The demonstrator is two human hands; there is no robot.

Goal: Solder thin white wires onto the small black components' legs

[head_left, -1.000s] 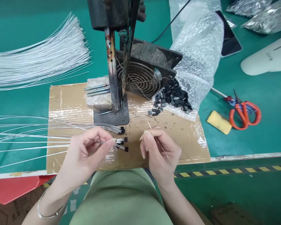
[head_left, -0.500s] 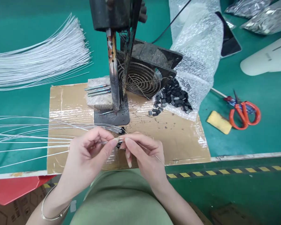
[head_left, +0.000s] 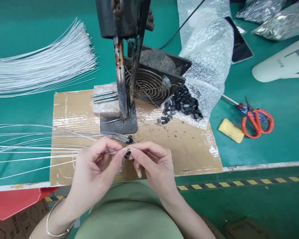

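My left hand [head_left: 96,166] is closed, thumb and forefinger pinching a thin wire just in front of the soldering stand. Fingertip to fingertip with it, my right hand [head_left: 155,166] also pinches, holding the end of a fine wire [head_left: 167,168] that trails across its palm to the lower right. The join between the fingertips is mostly hidden. Just behind, several white wires [head_left: 109,133] lie with black tips [head_left: 130,139] at their right ends. More wires run left from under my left hand. Another black piece [head_left: 127,154] shows below the fingertips.
A black stand with a metal-barrelled iron [head_left: 120,76] rises ahead, beside a dusty fan [head_left: 151,84]. Small black parts [head_left: 186,103] spill from bubble wrap [head_left: 206,59]. Orange scissors [head_left: 257,122], a yellow sponge [head_left: 231,130] and a white cup [head_left: 281,63] lie right; a wire bundle [head_left: 45,63] lies left.
The view has shifted slightly. Both hands keep their pinch at nearly the same spot, the fingertips drawn a little closer together.
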